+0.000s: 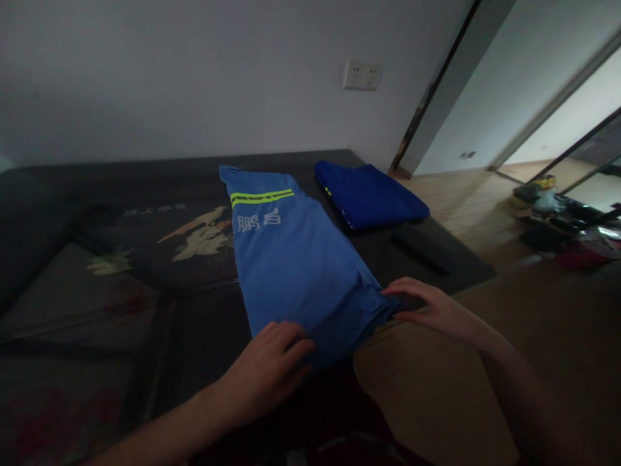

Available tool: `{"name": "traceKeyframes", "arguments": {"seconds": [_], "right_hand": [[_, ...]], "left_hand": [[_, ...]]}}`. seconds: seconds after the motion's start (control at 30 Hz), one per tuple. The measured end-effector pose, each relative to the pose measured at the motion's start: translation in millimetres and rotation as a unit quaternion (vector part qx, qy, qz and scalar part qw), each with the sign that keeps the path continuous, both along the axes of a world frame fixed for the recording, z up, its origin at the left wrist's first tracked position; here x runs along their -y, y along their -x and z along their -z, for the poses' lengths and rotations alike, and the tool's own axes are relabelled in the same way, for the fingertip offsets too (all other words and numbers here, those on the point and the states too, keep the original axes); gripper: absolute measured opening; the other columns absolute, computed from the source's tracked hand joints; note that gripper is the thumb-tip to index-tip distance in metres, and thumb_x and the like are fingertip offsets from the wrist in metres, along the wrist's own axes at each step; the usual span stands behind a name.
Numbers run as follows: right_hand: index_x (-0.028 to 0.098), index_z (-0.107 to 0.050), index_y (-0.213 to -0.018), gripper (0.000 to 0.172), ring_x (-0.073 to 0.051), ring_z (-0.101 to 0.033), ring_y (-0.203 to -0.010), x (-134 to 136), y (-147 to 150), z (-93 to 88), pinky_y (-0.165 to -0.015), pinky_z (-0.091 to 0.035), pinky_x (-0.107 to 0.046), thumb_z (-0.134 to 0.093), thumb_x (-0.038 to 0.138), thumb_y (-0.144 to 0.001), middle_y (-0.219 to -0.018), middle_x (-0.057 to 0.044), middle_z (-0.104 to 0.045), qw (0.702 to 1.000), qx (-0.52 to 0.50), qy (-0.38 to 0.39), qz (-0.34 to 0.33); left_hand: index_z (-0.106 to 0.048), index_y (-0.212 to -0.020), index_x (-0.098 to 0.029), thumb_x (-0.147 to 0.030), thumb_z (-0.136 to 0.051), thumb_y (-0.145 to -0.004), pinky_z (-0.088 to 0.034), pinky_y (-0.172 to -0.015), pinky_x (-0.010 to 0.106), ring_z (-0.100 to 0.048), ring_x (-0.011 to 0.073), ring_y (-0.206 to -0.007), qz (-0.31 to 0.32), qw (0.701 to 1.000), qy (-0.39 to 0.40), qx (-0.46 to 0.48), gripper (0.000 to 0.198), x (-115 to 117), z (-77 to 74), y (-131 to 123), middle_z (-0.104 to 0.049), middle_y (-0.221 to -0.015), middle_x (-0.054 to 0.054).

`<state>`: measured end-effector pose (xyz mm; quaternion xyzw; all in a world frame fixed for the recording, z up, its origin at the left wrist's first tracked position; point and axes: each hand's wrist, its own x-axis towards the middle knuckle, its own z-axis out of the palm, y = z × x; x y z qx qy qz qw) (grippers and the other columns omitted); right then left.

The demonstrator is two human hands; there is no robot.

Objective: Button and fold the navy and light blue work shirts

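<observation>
A light blue work jacket (301,259), folded lengthwise, lies across a dark glossy table. It carries a yellow-green reflective stripe and white characters near its far end. My left hand (272,362) is closed on the jacket's near left edge, its fingers curled and the thumb low beside the cloth. At the near right corner, where the fabric bunches, my right hand (420,301) pinches the jacket between fingers and thumb. Behind it to the right sits a darker blue folded garment (371,194), apart from both hands.
The dark tabletop (204,307) bears a bird-and-flower picture on the left. A slim black object (420,252) lies near its right side. A white wall with a double socket (363,75) rises behind. Assorted items (567,220) are piled on the wooden floor at right.
</observation>
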<state>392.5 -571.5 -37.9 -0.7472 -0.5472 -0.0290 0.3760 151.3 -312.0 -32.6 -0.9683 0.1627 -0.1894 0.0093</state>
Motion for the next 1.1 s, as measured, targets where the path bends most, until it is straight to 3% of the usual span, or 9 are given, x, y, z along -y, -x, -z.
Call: {"name": "traceKeyframes", "arguments": {"seconds": [0.1, 0.2, 0.37, 0.53, 0.63, 0.8, 0.93, 1.1], "right_hand": [[0.029, -0.064, -0.114, 0.035, -0.025, -0.056, -0.105, -5.5, 9.4, 6.0, -0.092, -0.047, -0.045, -0.068, 0.034, -0.080, -0.110, -0.007, -0.061, 0.999, 0.037, -0.020, 0.028], [0.030, -0.063, -0.118, 0.039, -0.023, -0.053, -0.105, -14.5, 13.2, 7.8, -0.094, -0.045, -0.044, -0.066, 0.022, -0.080, -0.109, -0.007, -0.059, 0.997, 0.064, -0.017, 0.029], [0.030, -0.065, -0.116, 0.044, -0.020, -0.051, -0.099, -19.3, 9.5, 9.2, -0.092, -0.045, -0.040, -0.061, 0.009, -0.078, -0.102, -0.005, -0.055, 0.995, 0.096, 0.020, -0.006], [0.037, -0.057, -0.128, 0.071, -0.020, -0.047, -0.104, -16.2, 9.7, 6.0, -0.094, -0.045, -0.041, -0.050, -0.005, -0.072, -0.110, -0.005, -0.052, 0.985, 0.162, 0.053, -0.023], [0.037, -0.058, -0.127, 0.074, -0.020, -0.047, -0.105, -20.4, 10.1, 4.6, -0.093, -0.047, -0.040, -0.047, -0.007, -0.068, -0.109, -0.005, -0.054, 0.978, 0.201, 0.050, -0.024], [0.029, -0.068, -0.111, 0.051, -0.020, -0.053, -0.101, -28.9, 4.9, 9.2, -0.086, -0.049, -0.038, -0.051, 0.000, -0.072, -0.106, -0.007, -0.055, 0.975, 0.221, 0.022, -0.011], [0.025, -0.067, -0.109, 0.043, -0.020, -0.056, -0.103, -32.9, 6.5, 6.6, -0.088, -0.049, -0.037, -0.052, 0.005, -0.075, -0.110, -0.007, -0.056, 0.973, 0.206, -0.106, -0.014], [0.025, -0.064, -0.112, 0.035, -0.022, -0.058, -0.105, -38.0, 14.5, 4.7, -0.091, -0.048, -0.041, -0.055, 0.012, -0.082, -0.113, -0.008, -0.061, 0.943, 0.228, -0.242, 0.010]], "left_hand": [[-0.057, -0.112, -0.021, -0.027, -0.064, -0.081, -0.048, -0.078, 0.038, -0.057, 0.0228, -0.093, -0.040, 0.999, 0.000, 0.036, 0.033, 4.1, 23.0, 6.6, -0.061, -0.107, 0.007], [-0.056, -0.115, -0.022, -0.023, -0.064, -0.080, -0.046, -0.083, 0.041, -0.056, 0.0244, -0.098, -0.072, 0.995, -0.012, 0.074, 0.035, 4.3, 36.4, 6.9, -0.060, -0.110, 0.008], [-0.057, -0.117, -0.025, -0.018, -0.057, -0.081, -0.045, -0.084, 0.041, -0.054, 0.0244, -0.100, -0.079, 0.992, -0.027, 0.095, 0.037, 4.9, 42.1, 10.6, -0.059, -0.111, 0.007], [-0.054, -0.124, -0.028, -0.010, -0.053, -0.076, -0.047, -0.084, 0.045, -0.053, 0.0268, -0.103, -0.085, 0.990, -0.042, 0.100, 0.051, 1.7, 47.8, 15.8, -0.058, -0.114, 0.008], [-0.053, -0.125, -0.025, -0.005, -0.047, -0.073, -0.049, -0.086, 0.044, -0.054, 0.0258, -0.106, -0.079, 0.992, -0.012, 0.102, 0.056, -1.3, 49.4, 18.2, -0.059, -0.116, 0.008], [-0.060, -0.114, -0.023, -0.008, -0.044, -0.079, -0.054, -0.085, 0.037, -0.061, 0.0212, -0.100, -0.055, 0.991, 0.010, 0.121, 0.041, -5.1, 38.4, 22.2, -0.065, -0.109, 0.006], [-0.061, -0.116, -0.024, -0.014, -0.043, -0.088, -0.058, -0.078, 0.028, -0.066, 0.0171, -0.092, -0.048, 0.987, 0.008, 0.152, 0.035, -12.6, 14.7, 31.9, -0.067, -0.106, 0.005], [-0.046, -0.136, -0.033, -0.014, -0.042, -0.089, -0.058, -0.083, 0.037, -0.065, 0.0208, -0.099, -0.034, 0.984, -0.009, 0.177, 0.051, -17.0, -18.7, 50.6, -0.065, -0.114, 0.003]]}}
